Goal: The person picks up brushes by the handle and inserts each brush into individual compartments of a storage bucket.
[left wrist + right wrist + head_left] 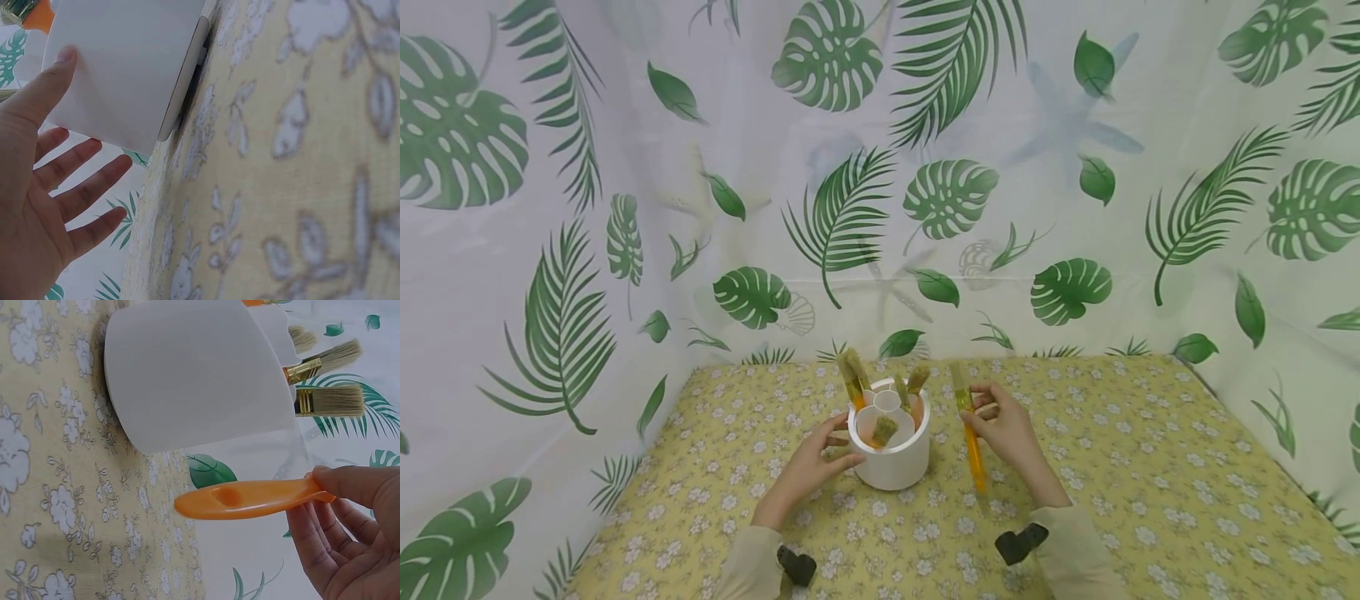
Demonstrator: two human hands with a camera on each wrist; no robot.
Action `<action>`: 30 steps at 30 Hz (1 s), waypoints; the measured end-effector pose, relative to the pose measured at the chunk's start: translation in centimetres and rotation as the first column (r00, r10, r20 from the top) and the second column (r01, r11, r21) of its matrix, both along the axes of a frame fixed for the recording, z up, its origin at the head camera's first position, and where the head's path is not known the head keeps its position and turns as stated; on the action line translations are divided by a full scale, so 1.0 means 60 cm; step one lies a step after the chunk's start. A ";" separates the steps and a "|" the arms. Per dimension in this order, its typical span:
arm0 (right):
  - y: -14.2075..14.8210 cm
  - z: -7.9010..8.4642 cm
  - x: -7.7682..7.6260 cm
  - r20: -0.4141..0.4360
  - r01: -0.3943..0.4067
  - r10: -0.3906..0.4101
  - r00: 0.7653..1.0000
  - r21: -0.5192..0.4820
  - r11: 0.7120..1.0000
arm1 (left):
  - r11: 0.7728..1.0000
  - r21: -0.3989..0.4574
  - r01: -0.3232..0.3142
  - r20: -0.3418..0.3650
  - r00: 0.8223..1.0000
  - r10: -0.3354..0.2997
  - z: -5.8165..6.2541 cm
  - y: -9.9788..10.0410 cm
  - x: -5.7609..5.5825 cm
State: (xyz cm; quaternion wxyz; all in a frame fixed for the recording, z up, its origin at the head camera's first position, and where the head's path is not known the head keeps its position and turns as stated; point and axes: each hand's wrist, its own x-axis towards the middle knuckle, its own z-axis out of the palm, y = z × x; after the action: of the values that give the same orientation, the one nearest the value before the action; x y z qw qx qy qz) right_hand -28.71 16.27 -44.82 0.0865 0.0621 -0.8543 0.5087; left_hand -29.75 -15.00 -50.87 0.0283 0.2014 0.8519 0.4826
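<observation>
In the head view a round white holder (891,468) with inner compartments stands upright on the table. Several paintbrushes (852,377) lean in it, bristles up. My left hand (815,462) is at the holder's left side; in the left wrist view its thumb (53,78) lies against the white wall while the other fingers spread loosely. To the right of the holder, my right hand (1003,423) pinches an orange-handled paintbrush (973,454) near the base of its bristles. That brush's orange handle (250,499) points down, apart from the holder; its bristles are outside the right wrist view.
A yellow cloth with white flowers (1112,467) covers the table. Behind and at both sides hangs a white curtain (865,300) printed with green leaves. Dark wrist cameras (1021,543) sit on both sleeves.
</observation>
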 end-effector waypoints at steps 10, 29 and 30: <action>-0.007 0.012 0.000 -0.001 0.000 0.000 1.000 -0.011 1.000 | 1.000 -0.008 -0.001 -0.006 1.000 0.001 -0.001 -0.001 -0.002; -0.016 0.032 -0.002 -0.061 0.013 -0.015 0.998 -0.023 1.000 | 1.000 0.002 -0.001 -0.007 1.000 0.001 0.007 0.001 0.004; -0.017 0.033 -0.001 -0.070 0.013 -0.014 0.997 -0.023 1.000 | 1.000 0.002 -0.001 -0.006 1.000 0.001 0.007 0.001 0.003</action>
State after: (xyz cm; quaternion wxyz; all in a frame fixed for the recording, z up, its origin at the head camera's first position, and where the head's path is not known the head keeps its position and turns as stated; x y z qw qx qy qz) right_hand -28.78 15.27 -42.82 0.1207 0.0733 -0.8453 0.5153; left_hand -29.55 -14.94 -50.44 0.0254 0.2024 0.8515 0.4831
